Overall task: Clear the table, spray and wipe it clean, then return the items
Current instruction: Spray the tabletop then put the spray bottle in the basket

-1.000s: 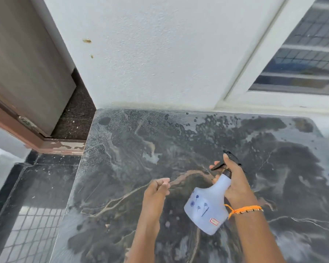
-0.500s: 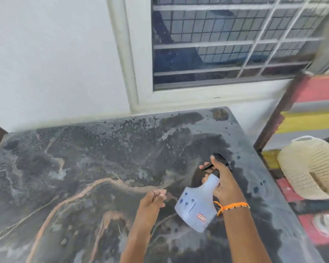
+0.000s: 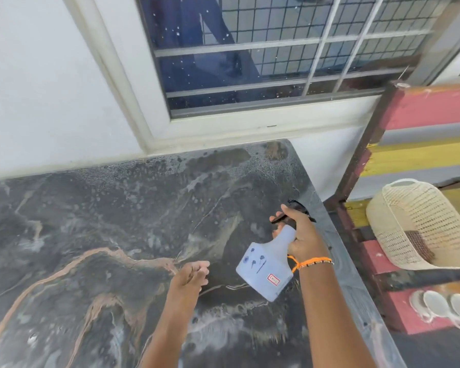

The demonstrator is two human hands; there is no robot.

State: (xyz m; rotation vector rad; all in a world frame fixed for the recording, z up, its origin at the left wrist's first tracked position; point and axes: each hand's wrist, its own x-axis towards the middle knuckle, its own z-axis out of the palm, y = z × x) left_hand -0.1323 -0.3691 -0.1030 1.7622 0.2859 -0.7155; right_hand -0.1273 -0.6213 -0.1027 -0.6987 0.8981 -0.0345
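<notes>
The dark marbled table (image 3: pixel 96 221) fills the lower left, its top speckled with spray droplets near the wall. My right hand (image 3: pixel 303 235) grips the neck of a pale blue spray bottle (image 3: pixel 266 269) with a black trigger head, held tilted above the table's right side. An orange bracelet circles that wrist. My left hand (image 3: pixel 190 274) hovers over the table just left of the bottle, fingers loosely curled together, holding nothing.
A barred window (image 3: pixel 276 49) sits in the white wall behind the table. To the right stands a red, yellow and grey striped bench (image 3: pixel 422 155) with a cream woven basket (image 3: pixel 420 224) and white cups (image 3: pixel 444 306) on it.
The view has swung right from the table's left corner to its right end. Both hands have moved toward the right edge with the spray bottle still in the right hand.
</notes>
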